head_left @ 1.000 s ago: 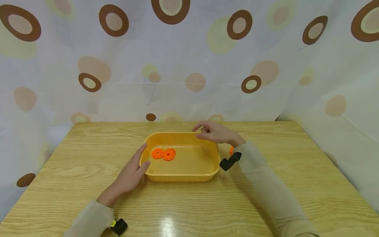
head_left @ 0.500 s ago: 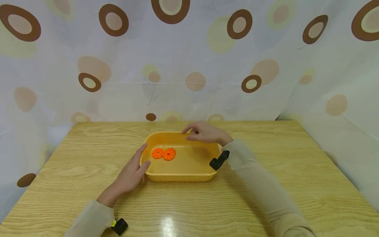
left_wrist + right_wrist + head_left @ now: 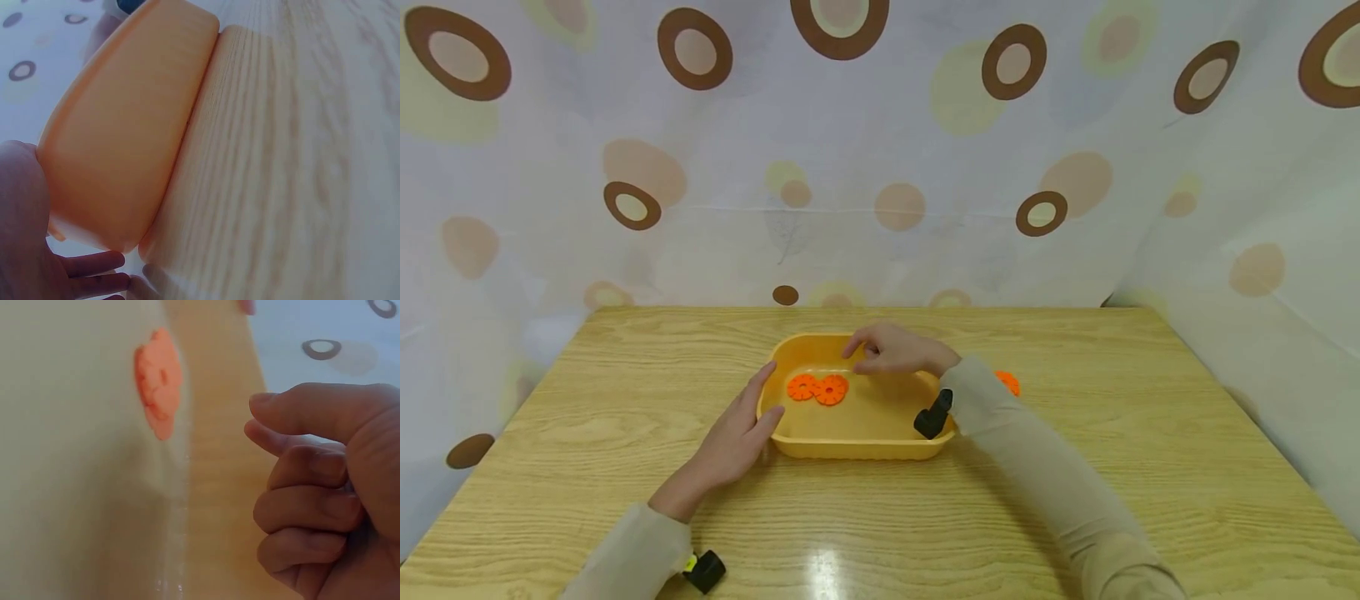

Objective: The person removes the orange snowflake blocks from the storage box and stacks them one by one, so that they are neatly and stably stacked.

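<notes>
A yellow-orange plastic tray (image 3: 861,450) sits on the table. Inside, toward its left end, lie overlapping orange notched discs (image 3: 831,390), flat and flower-like. My left hand (image 3: 730,433) holds the tray's left end, thumb over the rim and fingers along the outer wall (image 3: 125,137). Over the tray's back half is my right hand (image 3: 895,348), to the right of the discs and apart from them. Its thumb and index finger are parted with nothing between them; the other fingers (image 3: 306,509) curl toward the palm.
Another orange notched disc (image 3: 1007,382) lies on the wooden table (image 3: 880,525) right of the tray, partly behind the right sleeve (image 3: 1037,450). A patterned cloth (image 3: 850,258) hangs along the back and right sides. Black wrist cameras (image 3: 705,572) are worn on both wrists.
My right hand has moved left and slightly lower over the tray toward the discs. The disc on the right shows more from behind the sleeve. My left hand stays on the tray's end.
</notes>
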Demonstrator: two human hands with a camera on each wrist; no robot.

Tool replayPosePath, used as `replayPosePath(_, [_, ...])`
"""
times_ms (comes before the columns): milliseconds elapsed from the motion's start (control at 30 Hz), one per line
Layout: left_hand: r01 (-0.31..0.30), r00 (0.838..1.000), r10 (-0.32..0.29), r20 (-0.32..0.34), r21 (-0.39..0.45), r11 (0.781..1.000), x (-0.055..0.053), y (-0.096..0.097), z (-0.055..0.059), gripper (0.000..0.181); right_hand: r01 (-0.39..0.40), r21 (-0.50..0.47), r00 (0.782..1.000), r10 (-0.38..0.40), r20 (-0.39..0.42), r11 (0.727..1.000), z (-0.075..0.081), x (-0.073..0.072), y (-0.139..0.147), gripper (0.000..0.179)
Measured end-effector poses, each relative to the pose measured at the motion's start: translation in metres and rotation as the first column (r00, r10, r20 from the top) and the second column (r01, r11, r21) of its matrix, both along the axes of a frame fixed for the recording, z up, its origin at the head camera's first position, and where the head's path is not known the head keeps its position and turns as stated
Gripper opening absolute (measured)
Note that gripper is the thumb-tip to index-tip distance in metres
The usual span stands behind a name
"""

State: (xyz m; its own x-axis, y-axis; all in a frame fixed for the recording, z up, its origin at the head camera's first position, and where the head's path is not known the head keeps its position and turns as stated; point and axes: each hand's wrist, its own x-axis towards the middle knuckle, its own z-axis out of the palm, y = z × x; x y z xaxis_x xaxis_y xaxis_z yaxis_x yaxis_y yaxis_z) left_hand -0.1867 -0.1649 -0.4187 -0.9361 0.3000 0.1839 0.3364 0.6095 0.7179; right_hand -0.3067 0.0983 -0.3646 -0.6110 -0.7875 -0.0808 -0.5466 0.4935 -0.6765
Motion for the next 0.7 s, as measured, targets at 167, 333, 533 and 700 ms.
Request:
replayPosePath(167, [-0.003,1.000,0.003,0.006,0.000,1.000,0.000,0.001,-0.002,0.060,0.008,0.051,1.000,-0.008,-0.011,0.999,-0.005,0.001,-0.006,0.029])
replayPosePath(333, [-0.005,1.000,0.005,0.013,0.000,1.000,0.000,0.000,-0.003,0.060,-0.010,0.088,1.000,0.011,-0.017,0.996,-0.012,0.002,-0.012,0.034])
replayPosePath(533, [-0.006,1.000,0.006,0.015,-0.010,1.000,0.000,-0.001,-0.002,0.059,-0.085,0.143,0.989,0.101,-0.109,0.986,-0.018,0.007,-0.022,0.042])
replayPosePath(700, [-0.006,1.000,0.006,0.024,-0.016,1.000,-0.001,0.000,-0.001,0.059,-0.104,0.210,0.968,0.147,-0.203,0.972,-0.021,0.010,-0.028,0.047])
